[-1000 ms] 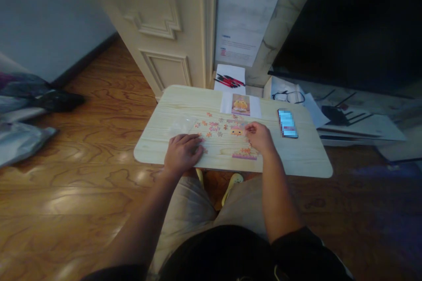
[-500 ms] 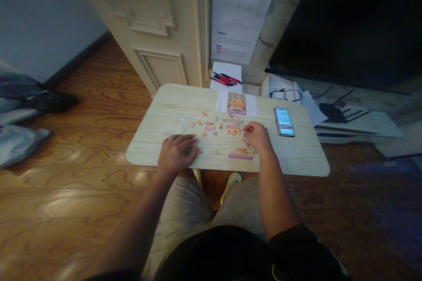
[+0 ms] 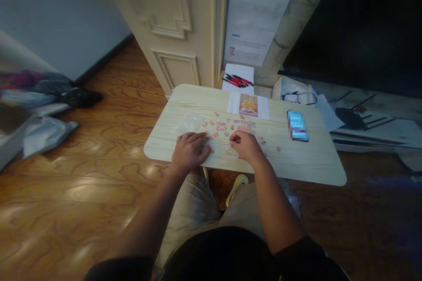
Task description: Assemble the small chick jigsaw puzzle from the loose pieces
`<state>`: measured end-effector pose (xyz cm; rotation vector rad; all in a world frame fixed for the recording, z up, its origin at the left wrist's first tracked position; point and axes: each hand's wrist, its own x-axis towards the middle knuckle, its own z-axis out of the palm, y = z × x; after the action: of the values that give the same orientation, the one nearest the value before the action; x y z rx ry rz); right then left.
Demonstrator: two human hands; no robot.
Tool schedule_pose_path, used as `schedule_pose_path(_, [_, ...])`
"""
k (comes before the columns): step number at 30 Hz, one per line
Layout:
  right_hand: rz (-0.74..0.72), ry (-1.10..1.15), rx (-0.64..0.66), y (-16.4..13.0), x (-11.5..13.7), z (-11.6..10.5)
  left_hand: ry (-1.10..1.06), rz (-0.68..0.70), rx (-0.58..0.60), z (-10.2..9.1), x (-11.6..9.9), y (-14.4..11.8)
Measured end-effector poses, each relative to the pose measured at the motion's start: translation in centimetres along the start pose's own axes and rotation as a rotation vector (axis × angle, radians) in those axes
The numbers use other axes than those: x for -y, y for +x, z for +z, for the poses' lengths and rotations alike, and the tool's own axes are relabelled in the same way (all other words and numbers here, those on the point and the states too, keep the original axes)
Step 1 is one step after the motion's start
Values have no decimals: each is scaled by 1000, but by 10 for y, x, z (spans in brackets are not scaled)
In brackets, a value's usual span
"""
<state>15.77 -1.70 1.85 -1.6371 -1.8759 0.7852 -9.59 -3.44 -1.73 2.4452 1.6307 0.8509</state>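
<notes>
Two hands work over loose puzzle pieces (image 3: 220, 128) on the table (image 3: 306, 162). I judge the risk to be pieces swept off the near edge, since the left hand (image 3: 190, 153) lies flat on the table, fingers spread, just at that edge. Right hand (image 3: 244, 145) sits at the table's middle, fingers curled together; whether it pinches a piece I cannot tell. Far of it lies the picture (image 3: 248, 105); the phone (image 3: 297, 125) rests toward the table's right end.
</notes>
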Motion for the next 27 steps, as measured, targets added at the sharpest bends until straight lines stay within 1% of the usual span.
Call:
schedule_pose_path(6, [-6, -26, 28, -1, 1, 6, -39, 9, -4, -4, -3, -1])
schedule_pose_path(9, [-67, -18, 16, -3, 0, 6, -57, 49, 42, -7, -5, 0])
schedule_pose_path(11, [-102, -37, -14, -3, -2, 7, -81, 59, 53, -10, -6, 0])
schedule_pose_path(15, [-83, -166, -104, 4, -2, 9, -143, 3, 4, -16, -6, -2])
schedule_pose_path(19, [-38, -311, -153, 11, 7, 18, -184, -49, -53, -19, -7, -9])
schedule_pose_path(23, [0, -394, -119, 17, 14, 30, -194, 16, -30, -16, -10, -17])
schedule_pose_path(27, [-29, -360, -121, 19, 13, 35, -175, 91, 34, -12, -14, -18])
